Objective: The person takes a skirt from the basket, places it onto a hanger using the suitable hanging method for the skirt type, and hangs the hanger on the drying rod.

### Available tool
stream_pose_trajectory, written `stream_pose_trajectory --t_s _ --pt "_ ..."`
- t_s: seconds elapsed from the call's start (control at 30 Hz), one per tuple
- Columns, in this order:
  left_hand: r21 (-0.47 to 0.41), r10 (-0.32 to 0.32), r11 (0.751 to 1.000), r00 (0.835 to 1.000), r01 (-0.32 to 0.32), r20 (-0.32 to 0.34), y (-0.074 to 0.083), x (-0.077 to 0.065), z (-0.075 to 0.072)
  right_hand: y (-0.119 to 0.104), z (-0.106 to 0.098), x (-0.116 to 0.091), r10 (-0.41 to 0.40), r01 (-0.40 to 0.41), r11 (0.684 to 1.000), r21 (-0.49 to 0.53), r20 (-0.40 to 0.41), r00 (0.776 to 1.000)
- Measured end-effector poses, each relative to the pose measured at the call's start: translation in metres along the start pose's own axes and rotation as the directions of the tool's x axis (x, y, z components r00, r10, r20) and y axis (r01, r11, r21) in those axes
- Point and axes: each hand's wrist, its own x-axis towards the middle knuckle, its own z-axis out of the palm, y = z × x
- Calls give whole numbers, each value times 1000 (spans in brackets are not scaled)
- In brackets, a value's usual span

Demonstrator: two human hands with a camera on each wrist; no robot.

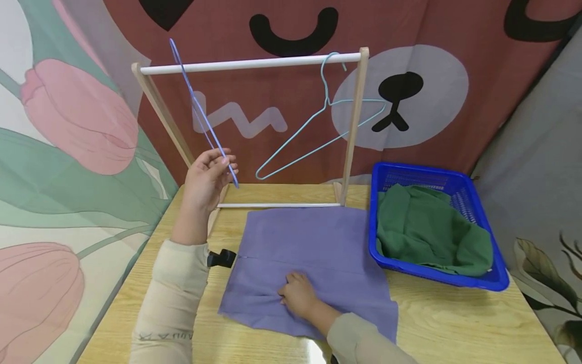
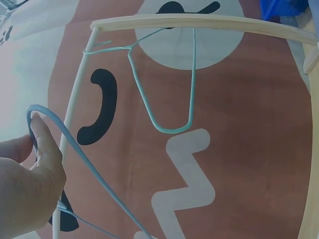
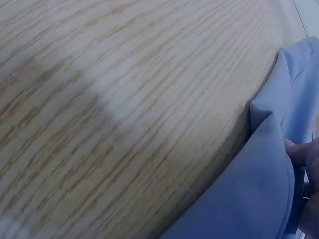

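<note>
In the head view my left hand (image 1: 209,177) is raised before the rack and holds a blue-purple wire hanger (image 1: 200,108) by one end between thumb and fingers. The left wrist view shows this hanger (image 2: 94,174) curving round at the left hand (image 2: 35,184). Below, a purple cloth (image 1: 313,242) lies spread over the wooden table. My right hand (image 1: 300,296) pinches the cloth near its front part, with creases running to the fingers. From the right wrist, the thumb (image 3: 296,152) lies against the folded cloth (image 3: 249,189).
A wooden rack with a white top bar (image 1: 254,63) stands at the back. On its right end hangs a light-blue hanger (image 1: 304,126). A blue basket (image 1: 438,280) at the right holds green cloth (image 1: 427,227). A printed curtain (image 1: 282,136) backs the table (image 1: 454,323).
</note>
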Motion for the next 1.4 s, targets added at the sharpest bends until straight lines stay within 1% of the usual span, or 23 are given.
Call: stream_pose_trajectory --t_s 0.03,0.1,0.17,0.33,0.4,0.47,0.53,0.57,0.7,0.77,0.8,0.93,1.03,1.1,1.17,1.23,1.4 --pt "10 11 1000 1000 -11 2 0 -2 -1 -1 0 1 -18 18 999 -26 -10 1000" --pt "3 28 1000 1000 -28 11 0 -6 -3 -3 -1 3 -50 48 995 -86 -29 998" --pt "1 35 999 999 -35 17 0 -11 -5 -5 -1 4 -59 56 992 -115 -27 998" --pt "45 30 998 998 -32 53 -2 -21 -9 -6 1 4 -24 19 994 -106 -46 999" --pt "67 36 997 997 -41 73 -3 -24 -9 -5 3 4 -15 8 995 -104 -68 998" --pt "72 50 996 994 -56 94 -3 -27 -9 -3 5 5 -9 1 995 -104 -85 996" --pt "77 62 995 993 -70 102 -2 -30 -8 -1 7 6 -8 -5 995 -104 -123 992" --pt "76 69 994 992 -77 108 -2 -31 -8 2 11 7 -23 5 995 -100 -171 985" --pt "64 82 994 985 -93 154 -5 -41 -11 9 16 8 -40 20 997 -78 -263 964" --pt "67 80 993 981 -94 178 -10 -48 -16 12 18 8 -38 22 998 -63 -268 963" --pt "73 76 993 979 -91 188 -12 -52 -20 12 16 8 -22 9 998 -54 -239 971" --pt "106 50 992 980 -72 193 -23 -68 -37 14 17 7 26 -31 999 -21 -202 979" --pt "127 18 991 983 -41 181 -32 -78 -49 16 18 7 57 -57 998 9 -226 972" --pt "150 -18 989 986 -7 166 -38 -85 -56 17 19 7 65 -60 998 26 -248 967" --pt "189 -61 981 987 33 145 -43 -92 -62 17 18 7 64 -56 998 39 -248 967" --pt "230 -105 971 985 72 135 -49 -99 -68 18 18 7 66 -57 997 48 -231 971" --pt "307 -199 939 972 152 128 -64 -115 -84 19 12 13 86 -83 996 24 -153 984"
